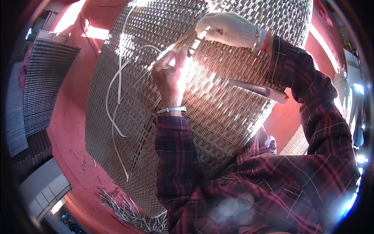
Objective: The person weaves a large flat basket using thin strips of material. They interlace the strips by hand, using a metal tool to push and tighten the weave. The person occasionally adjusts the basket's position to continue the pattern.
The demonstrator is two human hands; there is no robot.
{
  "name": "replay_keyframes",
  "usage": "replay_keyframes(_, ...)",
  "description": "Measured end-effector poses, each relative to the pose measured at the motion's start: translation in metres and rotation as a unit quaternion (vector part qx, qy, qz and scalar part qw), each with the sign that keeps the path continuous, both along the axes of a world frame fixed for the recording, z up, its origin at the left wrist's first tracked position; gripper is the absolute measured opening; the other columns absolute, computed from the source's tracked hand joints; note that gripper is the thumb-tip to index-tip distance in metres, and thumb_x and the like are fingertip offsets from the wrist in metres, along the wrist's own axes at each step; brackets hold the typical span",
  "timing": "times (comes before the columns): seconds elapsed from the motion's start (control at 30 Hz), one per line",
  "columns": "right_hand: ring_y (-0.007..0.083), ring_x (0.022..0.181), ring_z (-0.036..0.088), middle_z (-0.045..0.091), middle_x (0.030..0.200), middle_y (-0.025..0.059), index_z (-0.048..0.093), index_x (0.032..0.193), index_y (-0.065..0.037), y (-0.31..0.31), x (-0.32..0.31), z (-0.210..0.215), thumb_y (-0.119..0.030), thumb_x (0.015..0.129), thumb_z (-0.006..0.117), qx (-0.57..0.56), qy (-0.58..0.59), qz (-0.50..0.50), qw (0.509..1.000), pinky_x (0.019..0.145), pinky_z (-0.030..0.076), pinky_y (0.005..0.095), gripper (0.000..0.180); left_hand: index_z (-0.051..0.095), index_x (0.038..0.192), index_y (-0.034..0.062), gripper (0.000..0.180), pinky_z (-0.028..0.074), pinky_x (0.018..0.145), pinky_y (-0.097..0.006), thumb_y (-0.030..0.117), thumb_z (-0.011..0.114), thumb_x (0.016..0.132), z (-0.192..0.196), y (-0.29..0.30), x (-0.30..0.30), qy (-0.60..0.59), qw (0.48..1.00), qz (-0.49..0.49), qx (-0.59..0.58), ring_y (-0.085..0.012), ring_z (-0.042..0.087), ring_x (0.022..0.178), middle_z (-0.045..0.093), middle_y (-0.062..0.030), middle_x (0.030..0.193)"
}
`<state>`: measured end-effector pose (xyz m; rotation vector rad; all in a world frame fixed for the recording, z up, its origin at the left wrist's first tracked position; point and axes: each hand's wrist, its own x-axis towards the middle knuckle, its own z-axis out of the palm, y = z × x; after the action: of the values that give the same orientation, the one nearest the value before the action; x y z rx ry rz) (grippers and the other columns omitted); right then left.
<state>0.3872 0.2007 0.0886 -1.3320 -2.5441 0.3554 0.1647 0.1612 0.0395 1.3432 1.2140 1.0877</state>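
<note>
A large panel of brown woven wicker [233,121] spreads before me, its curved face taking up most of the view. My left hand [170,72], bare with a pale band at the wrist, is raised over the weave, its fingers pinching thin wicker strands [186,38]. Glare washes out part of that hand. Farther up, my right hand [230,30] wears a white glove and is closed at the other end of the strands. Long loose strands [107,97] curl down the panel's left side. A tapered tool [257,89] rests on the weave below my right forearm.
The floor [72,113] is red, with scattered scraps. A heap of cut strands [130,212] lies at the lower left, by the panel's edge. Dark woven pieces [48,82] stand at the far left, above a pale box-like object [46,187].
</note>
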Motion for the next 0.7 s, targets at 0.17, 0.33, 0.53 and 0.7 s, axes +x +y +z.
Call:
replay_keyframes(0.17,0.0246,0.109,0.052,0.054,0.122,0.0057,0.069,0.096,-0.009,-0.002,0.006,-0.014,-0.048,0.085,0.061,0.185,-0.094,0.026,0.978,0.094,0.044,0.0388,0.041,0.06,0.069,0.012,0.026,0.043,0.049,-0.035,0.035,0.073,0.073,-0.041,0.01,0.008,-0.09,0.995,-0.049,0.008,-0.019,0.057,0.055,0.062,-0.0027,0.067)
replay_keyframes(0.33,0.0284,0.122,0.042,0.044,0.139,0.0057,0.074,0.091,-0.011,0.004,-0.003,-0.027,-0.064,0.081,0.055,0.088,-0.207,0.009,0.974,0.103,0.035,0.0431,0.057,0.064,0.09,0.0169,0.023,0.049,0.064,-0.04,0.033,0.07,0.074,-0.062,0.012,0.019,0.122,0.978,0.017,0.166,-0.0289,0.065,0.076,0.069,-0.008,0.085)
replay_keyframes(0.53,0.0237,0.108,0.055,0.064,0.111,0.005,0.073,0.091,-0.011,0.015,-0.003,-0.028,-0.043,0.085,0.063,-0.036,-0.109,-0.025,0.993,0.097,0.042,0.038,0.034,0.065,0.09,0.0205,0.026,0.048,0.067,-0.04,0.044,0.058,0.081,-0.058,0.024,0.018,0.231,0.961,-0.013,0.152,-0.0291,0.065,0.079,0.069,-0.0095,0.083)
replay_keyframes(0.7,0.0146,0.088,0.062,0.064,0.09,0.0003,0.068,0.08,-0.008,0.015,-0.008,-0.038,-0.019,0.079,0.07,0.042,0.158,-0.041,0.986,0.074,0.051,0.0284,0.011,0.063,0.079,0.0137,0.03,0.049,0.066,-0.046,0.044,0.06,0.08,-0.021,0.017,0.039,0.329,0.941,-0.008,0.073,-0.0347,0.065,0.079,0.065,-0.0122,0.079)
